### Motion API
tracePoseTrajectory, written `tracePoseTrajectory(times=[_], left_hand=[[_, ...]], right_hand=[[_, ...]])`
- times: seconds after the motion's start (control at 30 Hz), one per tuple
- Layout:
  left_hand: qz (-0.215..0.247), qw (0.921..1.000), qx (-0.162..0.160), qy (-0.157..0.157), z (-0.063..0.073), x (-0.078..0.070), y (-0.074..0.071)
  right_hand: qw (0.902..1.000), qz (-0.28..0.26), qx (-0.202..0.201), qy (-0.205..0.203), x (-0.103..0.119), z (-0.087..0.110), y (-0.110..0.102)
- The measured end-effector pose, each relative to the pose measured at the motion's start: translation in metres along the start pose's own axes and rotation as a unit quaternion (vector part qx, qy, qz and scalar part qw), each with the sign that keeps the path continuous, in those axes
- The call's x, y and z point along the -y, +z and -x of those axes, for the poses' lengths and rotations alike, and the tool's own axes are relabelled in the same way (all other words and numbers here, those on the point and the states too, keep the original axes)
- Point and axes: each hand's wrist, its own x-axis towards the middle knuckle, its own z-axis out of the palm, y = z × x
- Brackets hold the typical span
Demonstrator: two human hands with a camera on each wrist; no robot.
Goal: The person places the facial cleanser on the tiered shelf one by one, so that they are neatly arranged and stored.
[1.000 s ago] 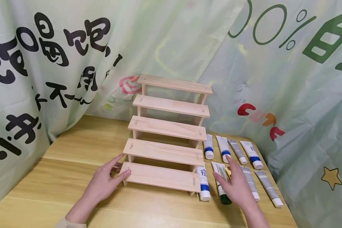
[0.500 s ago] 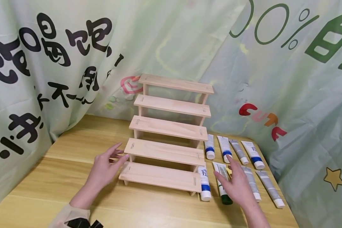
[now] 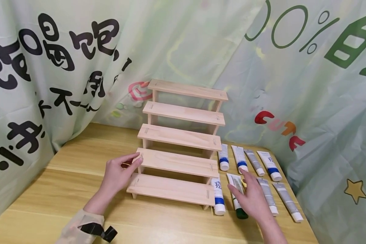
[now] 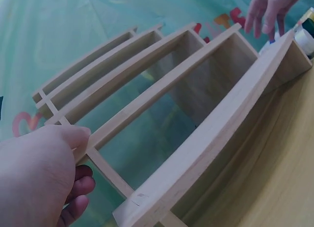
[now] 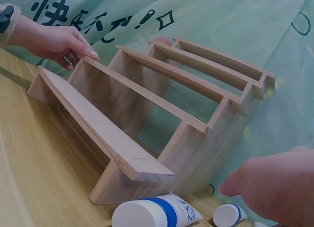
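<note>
A pale wooden stepped rack with several tiers stands on the table. At its left side my left hand pinches the end of the second-lowest board; in the left wrist view its thumb lies on the board with the fingers curled below. My right hand is held above the tubes right of the rack, fingers spread and holding nothing. Nearest to it lies a white tube with a green cap, partly covered by the hand. A white tube with a blue band lies against the rack's lower right side.
Several more tubes lie in two rows on the right: white-and-blue ones and grey ones. A bit of yellow shows behind the right hand. Printed curtains hang behind and beside the wooden table.
My left hand has left the lowest board's left end, lifted, and taken hold of the second-lowest board's end. The right hand stays nearly in place over the tubes.
</note>
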Motion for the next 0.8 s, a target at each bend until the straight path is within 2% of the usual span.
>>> tracePoseTrajectory(times=[0.23, 0.37, 0.53, 0.8], left_hand=[[0.036, 0.9986, -0.007, -0.038, -0.002, 0.001, 0.003], [0.051, 0.9969, -0.022, -0.055, 0.000, 0.004, 0.000], [0.069, 0.9949, -0.036, -0.063, 0.002, 0.005, 0.000], [0.081, 0.9939, -0.031, -0.068, 0.001, 0.002, 0.006]], right_hand=[[0.9999, -0.011, 0.000, -0.003, -0.004, 0.000, 0.002], [0.9997, -0.023, 0.000, -0.005, -0.005, -0.004, 0.005], [0.9994, -0.027, 0.006, 0.019, -0.009, -0.008, 0.012], [0.9976, -0.011, 0.018, 0.066, -0.020, -0.006, 0.018]])
